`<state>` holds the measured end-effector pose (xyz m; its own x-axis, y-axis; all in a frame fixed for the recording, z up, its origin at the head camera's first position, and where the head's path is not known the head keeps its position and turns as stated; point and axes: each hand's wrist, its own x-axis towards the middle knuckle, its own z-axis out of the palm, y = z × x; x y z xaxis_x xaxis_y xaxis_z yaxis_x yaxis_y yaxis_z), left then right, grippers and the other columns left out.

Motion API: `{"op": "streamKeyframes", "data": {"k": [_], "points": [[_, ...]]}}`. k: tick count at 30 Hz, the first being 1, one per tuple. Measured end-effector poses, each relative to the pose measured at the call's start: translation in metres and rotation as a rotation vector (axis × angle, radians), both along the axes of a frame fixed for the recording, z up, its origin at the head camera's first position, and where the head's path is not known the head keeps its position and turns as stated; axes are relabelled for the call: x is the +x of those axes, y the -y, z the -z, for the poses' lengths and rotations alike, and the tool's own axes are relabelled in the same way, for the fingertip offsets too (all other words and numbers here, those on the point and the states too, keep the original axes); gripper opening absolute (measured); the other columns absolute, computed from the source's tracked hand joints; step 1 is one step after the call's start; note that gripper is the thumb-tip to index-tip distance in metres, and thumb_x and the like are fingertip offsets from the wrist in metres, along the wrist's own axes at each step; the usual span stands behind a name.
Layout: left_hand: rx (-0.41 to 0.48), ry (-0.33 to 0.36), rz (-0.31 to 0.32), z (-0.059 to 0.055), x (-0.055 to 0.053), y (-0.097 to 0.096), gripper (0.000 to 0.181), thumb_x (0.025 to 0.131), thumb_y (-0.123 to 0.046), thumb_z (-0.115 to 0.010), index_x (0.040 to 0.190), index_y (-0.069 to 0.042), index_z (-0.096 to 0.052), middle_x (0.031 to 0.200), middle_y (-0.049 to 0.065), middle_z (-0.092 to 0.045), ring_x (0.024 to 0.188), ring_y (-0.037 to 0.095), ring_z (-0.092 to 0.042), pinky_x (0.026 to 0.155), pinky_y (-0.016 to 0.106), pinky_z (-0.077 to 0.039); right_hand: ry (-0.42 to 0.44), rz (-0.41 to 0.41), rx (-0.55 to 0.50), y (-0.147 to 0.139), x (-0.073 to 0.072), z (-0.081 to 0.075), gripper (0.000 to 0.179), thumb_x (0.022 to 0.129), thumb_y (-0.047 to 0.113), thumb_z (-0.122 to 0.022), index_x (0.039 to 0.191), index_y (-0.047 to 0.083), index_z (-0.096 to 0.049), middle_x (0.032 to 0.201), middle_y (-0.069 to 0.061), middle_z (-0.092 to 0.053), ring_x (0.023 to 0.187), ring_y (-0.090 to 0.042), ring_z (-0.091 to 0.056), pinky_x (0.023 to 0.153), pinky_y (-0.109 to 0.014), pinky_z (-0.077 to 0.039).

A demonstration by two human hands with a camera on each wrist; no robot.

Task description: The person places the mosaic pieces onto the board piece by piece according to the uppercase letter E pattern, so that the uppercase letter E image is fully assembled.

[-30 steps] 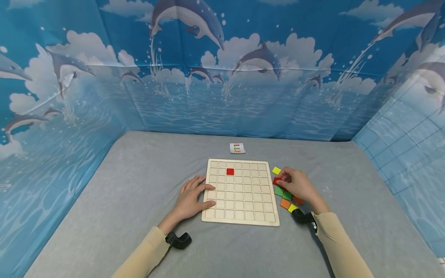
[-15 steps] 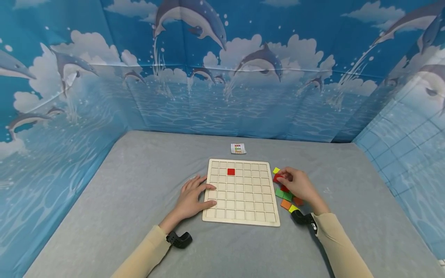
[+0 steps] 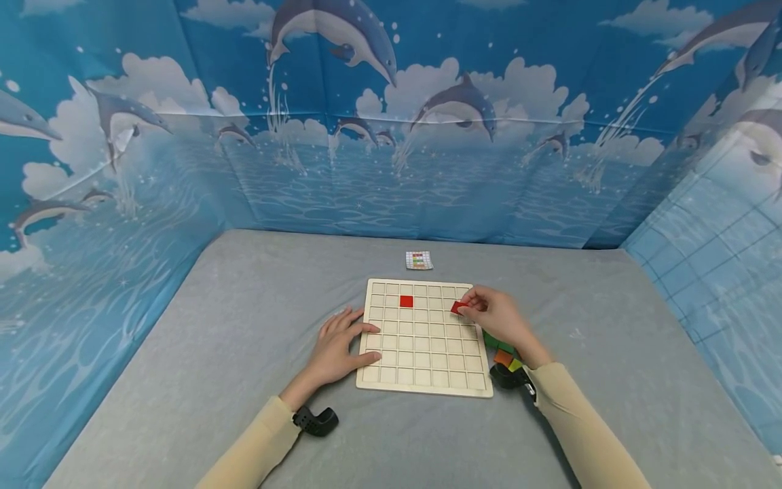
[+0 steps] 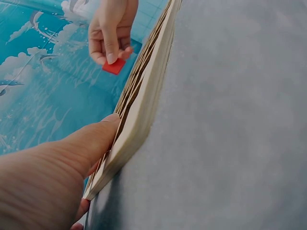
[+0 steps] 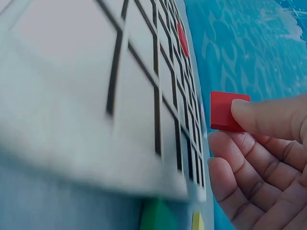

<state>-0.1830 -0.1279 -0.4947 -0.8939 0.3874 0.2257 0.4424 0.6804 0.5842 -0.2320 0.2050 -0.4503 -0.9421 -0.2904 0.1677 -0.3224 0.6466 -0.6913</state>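
A pale wooden grid board (image 3: 421, 363) lies flat on the grey cloth. One red square tile (image 3: 406, 301) sits in a cell of its second row from the far side. My left hand (image 3: 334, 350) rests at the board's left edge, its thumb and index finger reaching over the rim. Over the board's upper right part, my right hand (image 3: 502, 319) pinches another red square tile (image 5: 221, 112) between thumb and fingers. That tile is clear of the board in the left wrist view, where my left thumb (image 4: 98, 139) touches the rim.
Beside the board's right edge lie green tiles (image 3: 497, 341), an orange tile (image 3: 504, 358) and a yellow tile (image 3: 516, 365), partly hidden by my right hand and wrist camera. A small card with a coloured grid (image 3: 418, 261) lies beyond the board. A dolphin-print curtain (image 3: 379, 183) hangs behind.
My right hand has taken a red tile from the loose pile and carried it left over the board. The left hand stays in place.
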Motion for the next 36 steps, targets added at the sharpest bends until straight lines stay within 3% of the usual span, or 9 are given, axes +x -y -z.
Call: {"op": "streamKeyframes", "data": {"k": [4, 17, 28, 36], "points": [[0.003, 0.003, 0.002, -0.001, 0.0, 0.0, 0.043, 0.083, -0.047, -0.07, 0.119, -0.025, -0.062, 0.15, 0.01, -0.033, 0.14, 0.032, -0.018, 0.107, 0.054, -0.01, -0.002, -0.043, -0.012, 0.012, -0.004, -0.002, 0.006, 0.089, 0.009, -0.067, 0.093, 0.007, -0.063, 0.082, -0.002, -0.062, 0.069, -0.016, -0.057, 0.062, -0.032, -0.046], [0.01, 0.008, 0.007, -0.002, 0.001, 0.0, 0.043, 0.083, -0.045, -0.07, 0.12, -0.024, -0.062, 0.15, 0.011, -0.033, 0.14, 0.032, -0.017, 0.107, 0.054, -0.01, 0.05, -0.077, -0.05, 0.044, -0.021, -0.003, 0.007, 0.088, 0.006, -0.068, 0.093, 0.004, -0.063, 0.084, -0.005, -0.061, 0.073, -0.019, -0.056, 0.066, -0.034, -0.046], [-0.003, 0.006, 0.005, -0.001, 0.002, -0.001, 0.042, 0.084, -0.046, -0.07, 0.119, -0.025, -0.062, 0.149, 0.011, -0.033, 0.14, 0.032, -0.018, 0.107, 0.054, -0.01, 0.087, -0.013, 0.056, 0.065, -0.028, -0.001, 0.006, 0.086, 0.014, -0.071, 0.086, 0.012, -0.065, 0.08, 0.0, -0.061, 0.07, -0.017, -0.054, 0.063, -0.033, -0.044], [0.002, -0.004, 0.003, 0.001, 0.001, 0.0, 0.042, 0.083, -0.045, -0.07, 0.119, -0.025, -0.062, 0.15, 0.011, -0.033, 0.14, 0.033, -0.018, 0.107, 0.053, -0.01, 0.074, 0.021, 0.102, 0.07, -0.028, -0.001, 0.007, 0.088, 0.017, -0.069, 0.089, 0.01, -0.067, 0.081, 0.001, -0.062, 0.069, -0.015, -0.056, 0.058, -0.033, -0.044]]}}
